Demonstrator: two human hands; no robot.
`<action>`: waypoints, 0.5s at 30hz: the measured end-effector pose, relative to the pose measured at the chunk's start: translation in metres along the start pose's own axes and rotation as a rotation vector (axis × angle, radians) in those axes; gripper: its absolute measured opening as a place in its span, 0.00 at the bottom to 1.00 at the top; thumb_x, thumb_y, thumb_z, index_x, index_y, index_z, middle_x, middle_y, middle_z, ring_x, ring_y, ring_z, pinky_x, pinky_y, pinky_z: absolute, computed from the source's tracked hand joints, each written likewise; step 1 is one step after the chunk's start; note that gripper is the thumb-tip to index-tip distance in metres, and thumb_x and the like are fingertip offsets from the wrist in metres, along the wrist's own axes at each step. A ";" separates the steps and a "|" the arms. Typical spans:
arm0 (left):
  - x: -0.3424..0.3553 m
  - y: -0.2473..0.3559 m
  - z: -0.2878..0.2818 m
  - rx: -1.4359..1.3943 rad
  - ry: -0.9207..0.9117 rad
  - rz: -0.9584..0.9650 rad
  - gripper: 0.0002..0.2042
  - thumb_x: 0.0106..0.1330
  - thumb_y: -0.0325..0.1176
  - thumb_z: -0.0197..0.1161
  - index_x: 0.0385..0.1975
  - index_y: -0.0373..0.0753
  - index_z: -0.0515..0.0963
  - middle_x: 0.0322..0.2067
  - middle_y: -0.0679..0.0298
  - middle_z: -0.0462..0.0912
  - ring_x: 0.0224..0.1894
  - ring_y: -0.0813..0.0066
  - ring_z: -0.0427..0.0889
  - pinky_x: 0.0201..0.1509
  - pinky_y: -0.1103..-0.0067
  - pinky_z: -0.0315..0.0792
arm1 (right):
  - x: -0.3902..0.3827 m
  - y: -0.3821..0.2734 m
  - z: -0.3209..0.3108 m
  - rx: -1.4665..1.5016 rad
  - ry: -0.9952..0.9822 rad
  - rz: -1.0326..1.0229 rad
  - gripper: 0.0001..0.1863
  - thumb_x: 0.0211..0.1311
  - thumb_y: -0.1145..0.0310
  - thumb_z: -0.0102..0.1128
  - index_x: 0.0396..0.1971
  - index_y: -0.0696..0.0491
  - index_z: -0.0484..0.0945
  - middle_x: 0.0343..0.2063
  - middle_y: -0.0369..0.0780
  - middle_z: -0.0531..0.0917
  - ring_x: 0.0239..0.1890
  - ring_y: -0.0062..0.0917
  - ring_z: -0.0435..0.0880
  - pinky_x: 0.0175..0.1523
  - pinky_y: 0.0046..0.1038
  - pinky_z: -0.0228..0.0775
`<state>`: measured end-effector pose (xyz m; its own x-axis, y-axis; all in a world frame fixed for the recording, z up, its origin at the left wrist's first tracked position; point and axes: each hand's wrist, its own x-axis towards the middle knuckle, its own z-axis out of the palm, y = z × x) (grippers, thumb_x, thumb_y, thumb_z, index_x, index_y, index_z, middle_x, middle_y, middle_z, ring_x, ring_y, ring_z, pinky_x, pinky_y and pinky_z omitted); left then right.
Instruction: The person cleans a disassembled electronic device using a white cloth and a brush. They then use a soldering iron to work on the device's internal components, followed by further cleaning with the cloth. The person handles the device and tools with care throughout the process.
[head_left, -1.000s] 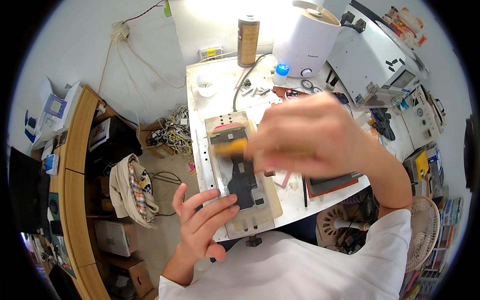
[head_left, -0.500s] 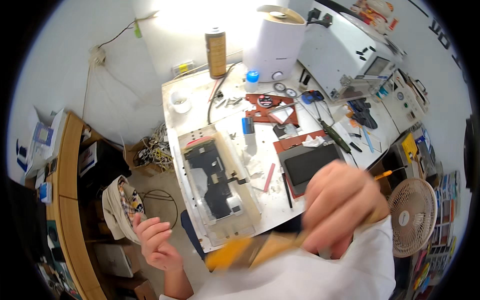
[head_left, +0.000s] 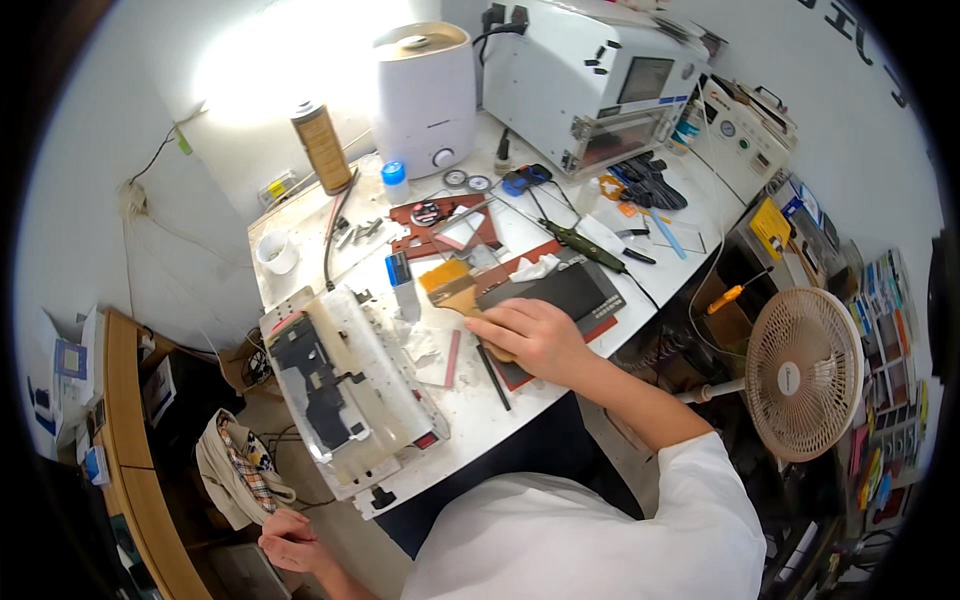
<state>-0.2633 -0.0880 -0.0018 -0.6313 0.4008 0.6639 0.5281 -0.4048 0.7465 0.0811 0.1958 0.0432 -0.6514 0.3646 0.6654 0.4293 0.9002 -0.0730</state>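
My right hand (head_left: pixel 532 335) is closed around the handle of a flat paintbrush (head_left: pixel 455 288). Its yellow bristles point to the far left, at the left edge of a black flat panel (head_left: pixel 545 300) lying on a reddish-brown mat. Low beside the table's left side hangs my left hand (head_left: pixel 290 540), with its fingers curled in and nothing visible in them. To the left of the brush, a dark phone-like part (head_left: pixel 315 375) lies on a pale machine bed (head_left: pixel 385 400).
Around the brush lie a blue-capped bottle (head_left: pixel 395 182), a small blue box (head_left: pixel 398 268), a green pen-shaped tool (head_left: pixel 585 245) and crumpled tissue (head_left: pixel 425 348). A humidifier (head_left: pixel 425 105), spray can (head_left: pixel 320 148) and white machine (head_left: pixel 560 80) stand behind. A fan (head_left: pixel 805 375) is at right.
My right hand has carried the paintbrush from near my body forward over the table. My left hand has dropped lower and its fingers have curled. The view has shifted.
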 end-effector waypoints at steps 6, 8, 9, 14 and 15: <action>-0.023 0.011 -0.016 0.291 0.068 -0.131 0.25 0.88 0.46 0.41 0.31 0.36 0.74 0.13 0.67 0.63 0.15 0.82 0.58 0.23 0.80 0.56 | -0.013 0.031 -0.019 -0.116 0.083 0.045 0.25 0.55 0.73 0.72 0.56 0.48 0.86 0.42 0.35 0.87 0.42 0.29 0.87 0.47 0.32 0.80; -0.031 0.006 -0.023 0.264 0.037 -0.087 0.17 0.87 0.40 0.47 0.43 0.33 0.76 0.16 0.71 0.61 0.19 0.86 0.56 0.25 0.83 0.55 | -0.035 0.066 -0.042 -0.236 0.183 0.185 0.25 0.57 0.74 0.72 0.58 0.48 0.85 0.42 0.37 0.88 0.42 0.32 0.87 0.48 0.34 0.80; -0.034 0.002 -0.025 0.283 0.052 -0.117 0.15 0.87 0.38 0.48 0.45 0.33 0.76 0.17 0.71 0.62 0.20 0.86 0.57 0.25 0.83 0.55 | -0.050 0.083 -0.055 -0.289 0.195 0.306 0.26 0.58 0.75 0.67 0.59 0.48 0.84 0.43 0.39 0.87 0.46 0.34 0.87 0.50 0.36 0.79; -0.036 -0.005 -0.024 0.432 0.044 -0.153 0.14 0.86 0.34 0.50 0.60 0.33 0.75 0.22 0.72 0.67 0.23 0.87 0.62 0.27 0.84 0.54 | -0.111 0.160 -0.100 -0.388 0.113 0.662 0.26 0.63 0.68 0.68 0.62 0.53 0.80 0.51 0.47 0.86 0.54 0.42 0.84 0.58 0.40 0.77; -0.033 -0.004 -0.019 0.428 0.054 -0.163 0.14 0.85 0.34 0.50 0.59 0.32 0.75 0.23 0.70 0.69 0.24 0.86 0.63 0.27 0.84 0.56 | -0.119 0.169 -0.106 -0.363 0.086 0.703 0.27 0.64 0.65 0.69 0.63 0.55 0.79 0.53 0.48 0.86 0.55 0.44 0.84 0.60 0.40 0.76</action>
<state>-0.2556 -0.1148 -0.0274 -0.7480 0.3831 0.5420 0.5997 0.0402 0.7992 0.2974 0.2795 0.0304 -0.1078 0.7859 0.6089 0.9087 0.3264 -0.2603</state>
